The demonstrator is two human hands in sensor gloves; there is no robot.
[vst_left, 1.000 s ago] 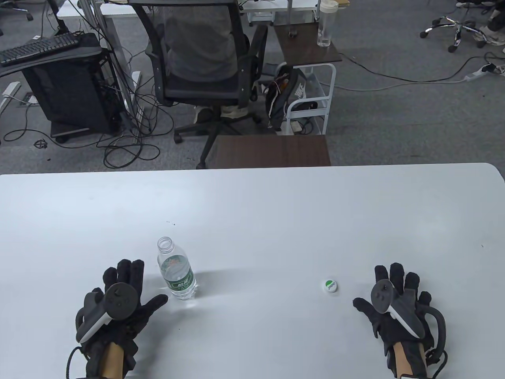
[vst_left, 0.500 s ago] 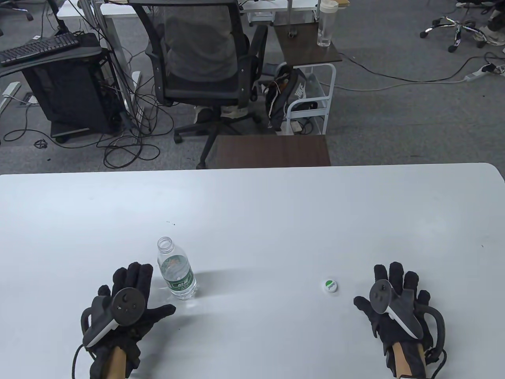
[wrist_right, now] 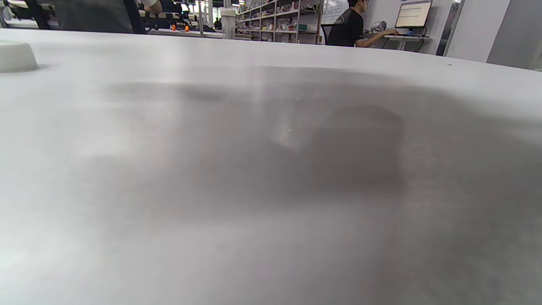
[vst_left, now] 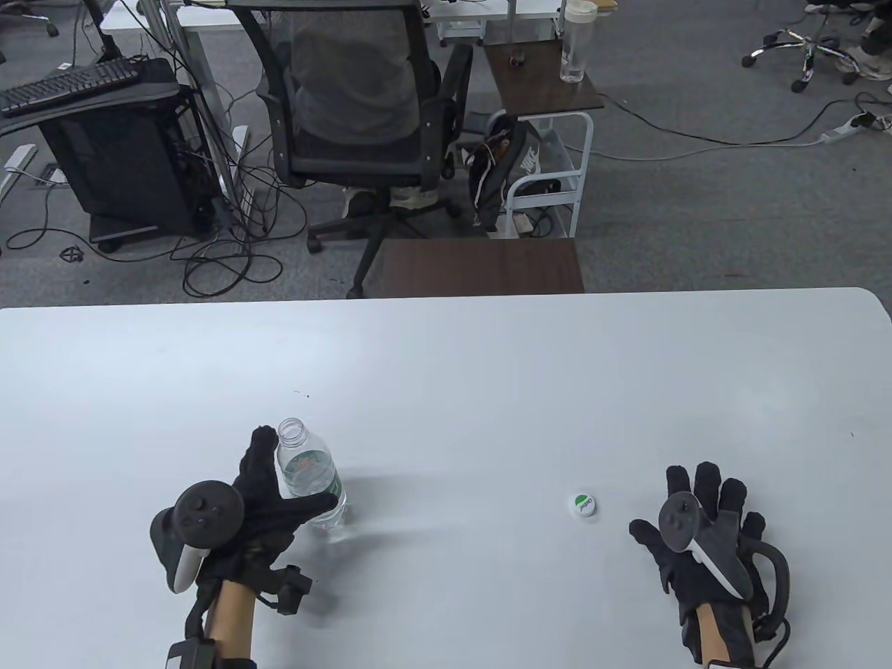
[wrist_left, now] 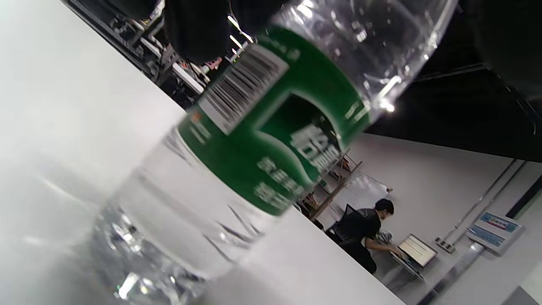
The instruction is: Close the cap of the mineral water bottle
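Observation:
A clear water bottle (vst_left: 311, 476) with a green label stands upright and uncapped on the white table (vst_left: 488, 376). My left hand (vst_left: 300, 468) is cupped around it, fingers (vst_left: 259, 453) up along its left side and thumb across the label. The left wrist view shows the bottle (wrist_left: 254, 140) close up between my fingers (wrist_left: 194, 29) and thumb; I cannot tell if they press it. The white cap (vst_left: 582, 505) with a green top lies on the table to the right, also at the left edge of the right wrist view (wrist_right: 15, 55). My right hand (vst_left: 672, 502) lies flat and spread, right of the cap, holding nothing.
The table's far edge (vst_left: 446, 298) runs across the middle of the table view. Beyond it stand an office chair (vst_left: 362, 111), a small brown side table (vst_left: 481, 268) and a cart with another bottle (vst_left: 575, 42).
My left hand has moved forward and right, turned on its side and come around the bottle. My right hand has shifted very slightly. The bottle and the cap have not moved.

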